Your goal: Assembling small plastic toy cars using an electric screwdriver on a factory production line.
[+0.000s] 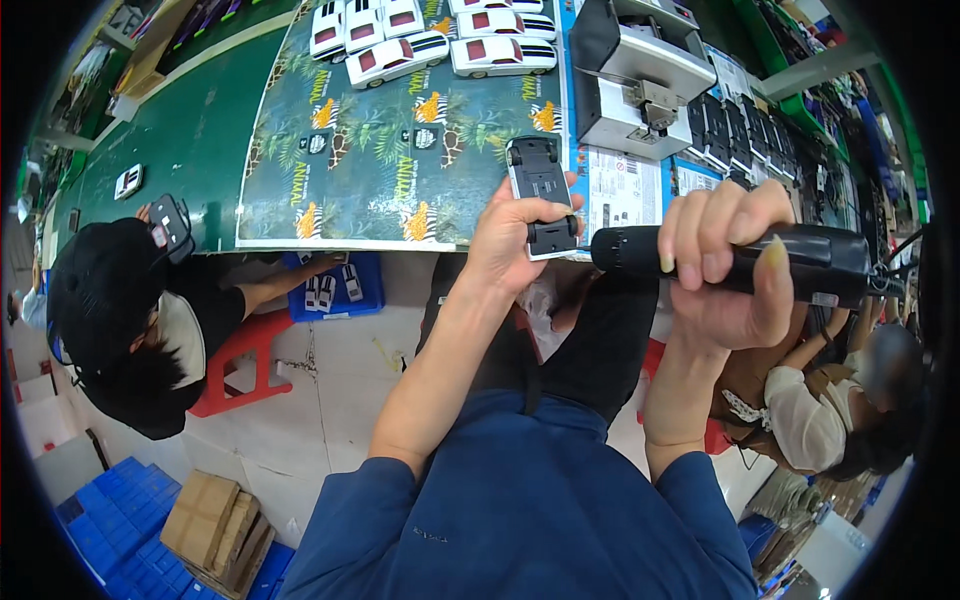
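Toy car sits in left hand, electric screwdriver in right hand.

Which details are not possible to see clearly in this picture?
In the head view:
Toy car in the left hand: roof, hidden behind its own underside.
Electric screwdriver in the right hand: bit, too small to make out.
White toy cars farthest back: some ends, cut off by the top edge.

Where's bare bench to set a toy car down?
Free: the patterned sheet, between the white cars and its near edge, left of the upturned car; also the green tabletop, between that sheet and the small white item. Crowded: the sheet's far end, under those cars, and the right side, with the metal fixture and dark parts.
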`<state>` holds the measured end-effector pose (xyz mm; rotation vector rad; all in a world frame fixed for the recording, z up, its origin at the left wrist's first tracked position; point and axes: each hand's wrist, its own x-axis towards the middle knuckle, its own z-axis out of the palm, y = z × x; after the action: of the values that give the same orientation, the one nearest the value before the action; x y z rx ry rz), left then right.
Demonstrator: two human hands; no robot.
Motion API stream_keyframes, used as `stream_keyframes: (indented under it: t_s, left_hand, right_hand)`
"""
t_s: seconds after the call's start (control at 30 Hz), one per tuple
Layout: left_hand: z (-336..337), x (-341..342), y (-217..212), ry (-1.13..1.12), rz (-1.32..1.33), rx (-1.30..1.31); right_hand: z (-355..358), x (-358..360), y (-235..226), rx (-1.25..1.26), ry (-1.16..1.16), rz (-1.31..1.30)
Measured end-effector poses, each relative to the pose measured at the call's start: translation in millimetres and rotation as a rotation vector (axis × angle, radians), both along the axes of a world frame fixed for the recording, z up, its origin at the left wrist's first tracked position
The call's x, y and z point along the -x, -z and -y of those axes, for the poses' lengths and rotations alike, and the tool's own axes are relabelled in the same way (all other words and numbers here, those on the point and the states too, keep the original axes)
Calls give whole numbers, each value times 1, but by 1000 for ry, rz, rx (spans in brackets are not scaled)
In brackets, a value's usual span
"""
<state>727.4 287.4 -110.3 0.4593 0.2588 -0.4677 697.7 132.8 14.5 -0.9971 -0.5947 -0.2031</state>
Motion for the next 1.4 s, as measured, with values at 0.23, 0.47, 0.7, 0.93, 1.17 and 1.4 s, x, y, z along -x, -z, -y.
stream_keyframes:
  t_s: [0.23, 0.47, 0.7, 0.93, 1.17, 1.4]
  left_hand:
    - [4, -1, -1, 5, -16, -8]
    - [5, 0, -4, 22, -48, -11]
    - [11, -2, -19, 87, -36, 63]
    - [11, 1, -28, 63, -60, 34]
    - [11, 5, -36, 42, 96, -67]
    - [-64, -32, -39, -195, 1368, -1629]
  right_hand:
    - [-2, -5, 7, 84, 24, -34]
    - [-8, -9, 8, 148, 24, -90]
    - [-4, -18, 9, 96, -170, -9]
    - [7, -24, 10, 134, -300, 91]
    - [-3, -8, 2, 108, -189, 78]
    - [22, 6, -10, 98, 33, 183]
